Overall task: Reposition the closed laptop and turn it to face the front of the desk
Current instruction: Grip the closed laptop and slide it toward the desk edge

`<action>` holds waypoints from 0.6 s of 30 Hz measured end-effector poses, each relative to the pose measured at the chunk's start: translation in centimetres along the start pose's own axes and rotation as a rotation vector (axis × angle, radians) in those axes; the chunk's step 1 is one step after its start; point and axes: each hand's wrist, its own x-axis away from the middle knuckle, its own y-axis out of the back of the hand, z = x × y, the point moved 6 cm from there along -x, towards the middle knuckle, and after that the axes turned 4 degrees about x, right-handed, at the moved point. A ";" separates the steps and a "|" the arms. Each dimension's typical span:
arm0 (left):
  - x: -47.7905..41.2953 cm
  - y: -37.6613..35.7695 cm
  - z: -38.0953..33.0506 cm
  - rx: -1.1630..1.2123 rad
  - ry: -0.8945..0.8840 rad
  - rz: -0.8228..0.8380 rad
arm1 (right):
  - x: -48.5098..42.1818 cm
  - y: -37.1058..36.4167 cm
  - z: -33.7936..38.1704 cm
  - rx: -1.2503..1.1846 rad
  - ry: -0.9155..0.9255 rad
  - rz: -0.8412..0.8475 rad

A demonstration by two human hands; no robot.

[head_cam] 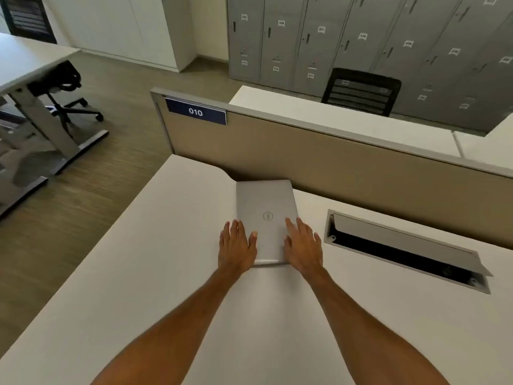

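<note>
Desk (155, 273) surface white, matte, bare over most of its near and left parts; left edge drops to wood-look floor (116, 87). Tan divider panel (347, 162) runs along the far edge, grey-capped, carrying a blue plate (195, 111) reading 010 at its left end. Beyond it a second white desktop (277, 102), a black mesh chair (361, 91), then a bank of grey lockers (347, 37) with small number tags. Far left: another desk (25, 62) on grey legs, with a black rolling chair (63, 84) beside it. White cupboards (116, 26) along the back wall.

Closed laptop (265, 212), silver, lies flat on the desk with its long axis running away from the viewer; far short end just beside the divider, round logo sideways on the lid.

Left hand (236, 245) flat beside the laptop's left edge, fingers (234, 229) spread and extended, thumb tip resting on the lid; nothing clenched. Right hand (302, 248) overlaps the near right corner, fingers likewise splayed and loose, some on the lid, some past its edge. Neither hand closes around the laptop.

Obstructions: recessed cable tray (410, 245) to the right, its grey flap (402, 240) propped open, near the right hand. The divider blocks the far side
</note>
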 end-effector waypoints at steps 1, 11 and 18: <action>-1.1 -0.1 0.1 0.030 0.016 0.001 | -1.0 0.0 -0.1 0.000 -0.008 0.003; -6.9 -0.7 1.9 0.188 0.062 0.041 | -7.6 -1.0 -1.4 -0.054 -0.184 -0.014; -8.3 -0.7 1.7 0.272 0.102 0.010 | -10.0 -1.1 -2.1 -0.202 -0.320 -0.066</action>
